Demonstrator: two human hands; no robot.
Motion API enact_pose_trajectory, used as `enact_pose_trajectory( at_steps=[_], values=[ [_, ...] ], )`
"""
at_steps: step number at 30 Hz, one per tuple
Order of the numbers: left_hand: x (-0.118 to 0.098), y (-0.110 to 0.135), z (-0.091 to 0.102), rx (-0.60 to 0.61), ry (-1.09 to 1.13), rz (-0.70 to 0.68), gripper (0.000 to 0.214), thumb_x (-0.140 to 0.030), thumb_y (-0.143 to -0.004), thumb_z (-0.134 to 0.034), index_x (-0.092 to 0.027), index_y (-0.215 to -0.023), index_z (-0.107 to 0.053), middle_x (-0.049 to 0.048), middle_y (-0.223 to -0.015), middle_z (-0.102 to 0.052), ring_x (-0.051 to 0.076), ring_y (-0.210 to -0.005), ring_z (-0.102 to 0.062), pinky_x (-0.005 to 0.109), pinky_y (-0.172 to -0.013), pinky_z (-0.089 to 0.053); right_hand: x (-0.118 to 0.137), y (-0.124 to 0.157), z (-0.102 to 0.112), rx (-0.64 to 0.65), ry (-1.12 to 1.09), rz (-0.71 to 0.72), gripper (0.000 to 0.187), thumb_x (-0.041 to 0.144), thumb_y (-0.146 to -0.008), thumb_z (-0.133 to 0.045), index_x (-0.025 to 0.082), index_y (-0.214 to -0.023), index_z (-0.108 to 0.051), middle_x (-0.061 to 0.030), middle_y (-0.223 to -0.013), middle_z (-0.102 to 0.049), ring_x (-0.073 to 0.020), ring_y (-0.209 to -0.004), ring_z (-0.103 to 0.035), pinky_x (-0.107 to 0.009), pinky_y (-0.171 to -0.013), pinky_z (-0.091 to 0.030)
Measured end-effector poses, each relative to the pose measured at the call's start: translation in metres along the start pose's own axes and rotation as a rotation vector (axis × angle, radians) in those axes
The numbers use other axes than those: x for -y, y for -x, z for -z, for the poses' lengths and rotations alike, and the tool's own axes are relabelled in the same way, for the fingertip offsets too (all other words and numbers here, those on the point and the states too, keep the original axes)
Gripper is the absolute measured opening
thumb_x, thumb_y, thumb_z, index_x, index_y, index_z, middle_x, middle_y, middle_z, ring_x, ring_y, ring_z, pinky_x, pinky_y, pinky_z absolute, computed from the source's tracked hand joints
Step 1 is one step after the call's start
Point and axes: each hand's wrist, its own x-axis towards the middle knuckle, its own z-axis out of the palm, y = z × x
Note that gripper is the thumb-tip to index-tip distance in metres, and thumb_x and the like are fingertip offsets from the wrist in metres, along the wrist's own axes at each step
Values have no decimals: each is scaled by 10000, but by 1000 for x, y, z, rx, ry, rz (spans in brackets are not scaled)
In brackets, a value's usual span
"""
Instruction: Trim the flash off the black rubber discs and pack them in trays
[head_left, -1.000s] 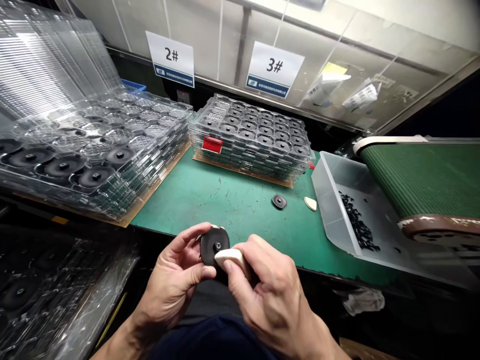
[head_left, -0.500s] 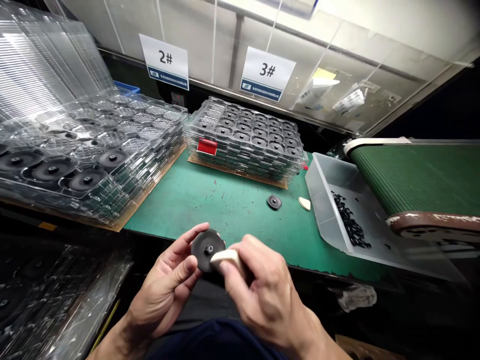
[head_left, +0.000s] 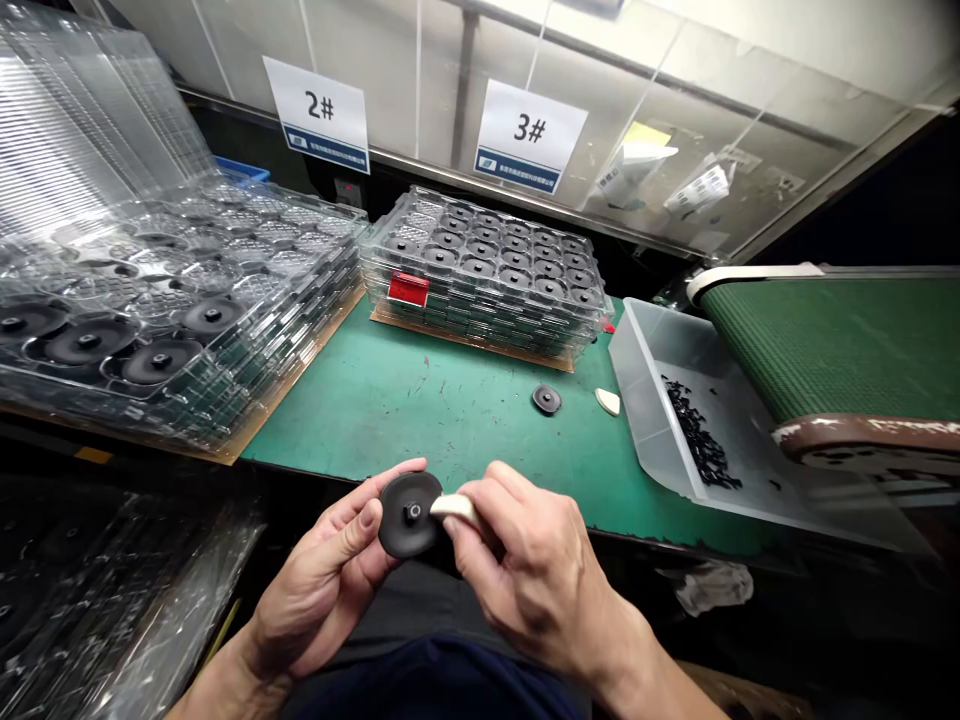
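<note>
Black studded disc (head_left: pixel 409 515) sits in the left hand (head_left: pixel 319 590), the right hand (head_left: pixel 536 570) pressing a cream wedge (head_left: pixel 451 508) to it. Green bench (head_left: pixel 420 420) lies beyond.

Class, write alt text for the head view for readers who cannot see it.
The left hand holds a black round disc; the right hand presses a white wedge to its edge, above a green bench and stacked clear trays.
</note>
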Motion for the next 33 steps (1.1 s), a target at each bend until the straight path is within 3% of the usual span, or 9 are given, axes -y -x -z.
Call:
enact_pose_trajectory(
  at_steps=[5,9,14,18,22,24,28,30,33],
  values=[
    [2,-3,-1,-7,3,-7,418,-351,-920,-739,-229,-1319,-719,90,-1319,-757,223,-1170,-715,248,-996,-575,-5,0,0,-8,15,-5,211,240,-1051,-491,193,-880,-604,-6,-798,-523,-143,-665,-475,-307,-620,-333],
    [5,-5,2,75,-24,64,371,-356,-933,-722,-176,-1255,-754,106,-1206,-790,232,-1146,-713,267,-992,-589,-12,-4,-1,-45,51,29,227,236,-1065,-473,181,-926,-644,-23,-830,-536,-156,-679,-463,-313,-636,-348],
    [10,-4,6,128,-44,161,258,-399,-940,-706,-174,-1019,-804,63,-895,-780,197,-758,-696,348,-658,-665,-13,-5,0,37,50,153,215,249,-1077,-457,175,-974,-630,-38,-869,-560,-179,-732,-477,-331,-664,-364],
    [20,-4,8,76,19,304,310,-436,-929,-709,-158,-803,-763,43,-693,-711,179,-602,-667,313,-534,-624,-12,-7,3,70,77,236,237,241,-1085,-434,175,-1013,-650,-48,-877,-576,-185,-733,-465,-339,-660,-365],
    [29,-6,7,97,58,390,404,-493,-938,-681,-109,-863,-781,72,-650,-703,176,-525,-659,273,-457,-567,-13,-12,7,165,79,352,205,205,-1065,-469,215,-1121,-666,-44,-957,-620,-180,-754,-464,-333,-689,-393],
    [28,-8,5,109,97,372,396,-509,-925,-697,-126,-938,-797,80,-723,-746,181,-579,-691,283,-517,-593,-14,-13,5,170,75,368,199,214,-1064,-484,224,-1143,-666,-48,-983,-635,-185,-788,-490,-334,-720,-408],
    [19,-16,-1,39,149,118,377,-360,-834,-847,-282,-1193,-761,40,-1170,-795,175,-1022,-740,265,-923,-596,-14,-7,-9,-64,13,27,248,271,-1057,-486,191,-843,-583,-21,-765,-555,-154,-664,-464,-313,-633,-350],
    [16,-19,-4,6,72,-17,496,-252,-749,-919,-300,-1214,-754,41,-1200,-789,182,-1080,-725,245,-958,-572,-11,-3,-17,-91,-133,-151,322,294,-1033,-503,205,-726,-470,23,-648,-464,-120,-556,-384,-299,-560,-292],
    [18,-21,-7,-14,-56,-123,531,-146,-637,-971,-283,-1119,-793,43,-1122,-801,193,-1028,-726,243,-909,-586,-1,-4,-21,-96,-363,-231,304,315,-1017,-523,200,-735,-512,32,-631,-481,-110,-548,-405,-280,-546,-302]
  ],
)
